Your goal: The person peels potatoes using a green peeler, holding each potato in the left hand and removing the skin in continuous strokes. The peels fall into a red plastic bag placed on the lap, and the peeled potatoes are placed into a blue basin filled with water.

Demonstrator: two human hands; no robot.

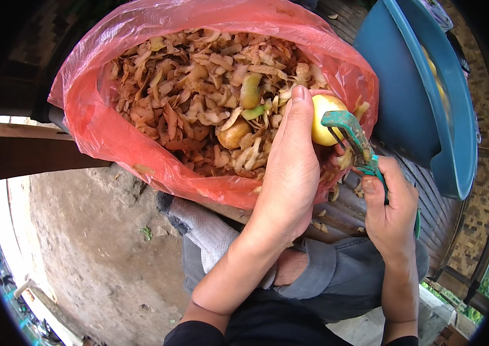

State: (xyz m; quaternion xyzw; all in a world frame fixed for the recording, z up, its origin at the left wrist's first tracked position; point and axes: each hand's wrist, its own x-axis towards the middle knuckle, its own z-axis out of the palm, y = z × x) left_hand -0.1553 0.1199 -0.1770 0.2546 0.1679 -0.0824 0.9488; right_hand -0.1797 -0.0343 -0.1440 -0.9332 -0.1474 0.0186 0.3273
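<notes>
My left hand grips a pale yellow peeled potato over the right side of a red plastic bag. In my right hand is a green vegetable peeler, its head right against the potato as far as I can see. Bits of peel cling to the peeler. Brownish peelings fill the bag, and a brown potato and a greenish one lie among them. The fingers of my left hand behind the potato are partly hidden.
A blue plastic basin stands tilted at the right, with yellowish pieces inside. Under the bag and basin is a slatted bamboo platform with scattered scraps. My folded legs are close below my hands. Bare ground lies lower left.
</notes>
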